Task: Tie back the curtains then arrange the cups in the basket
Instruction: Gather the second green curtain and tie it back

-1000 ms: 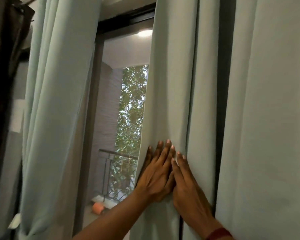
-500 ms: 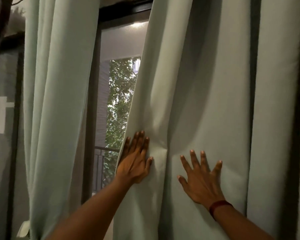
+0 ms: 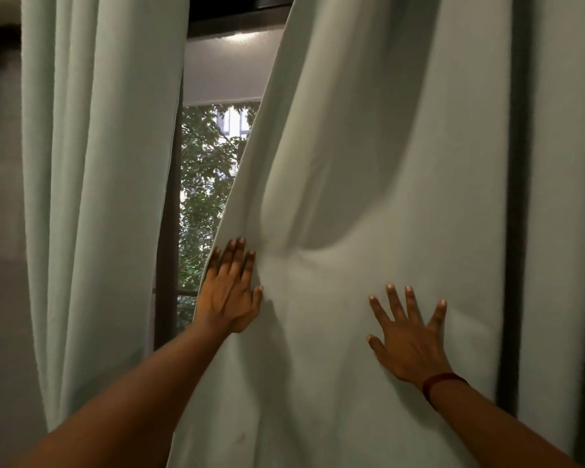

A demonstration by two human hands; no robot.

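**Setting.** Dim room facing a window with a dark frame. Green foliage shows outside through the gap at centre frame.

**Left curtain**. Pale green cloth at the left of frame, hanging in deep vertical folds and narrowing toward the lower left. Whether a tie holds it cannot be told, as that part lies out of view.

**Right curtain**. Same cloth, centre to right of frame, not tied.
- Long axis vertical, with top and hem both out of frame.
- The free edge does not hang plumb: it slants from upper centre down toward the lower left.
- A hollow pucker sits just above and between the hands.

**Left hand**. Centre frame, laid flat on the free edge of the right curtain. Fingers straight, close together and pointing up. It presses the cloth and grips nothing.

**Right hand**. Lower right of centre, well apart from the left hand. Palm flat on the same curtain, fingers splayed and pointing up, nothing held. A red wristband sits at the wrist.

**Cups, basket.** Not in view.

**Step in hand (judged).** The first part of the task: gathering the right curtain.

**Next move (judged).**
- Sweep the free edge toward the right of frame and bunch the cloth against the right hand.
- Curl the fingers round the bundle, since flat palms alone are unlikely to keep a gather.
- Find a tie-back; none shows here.
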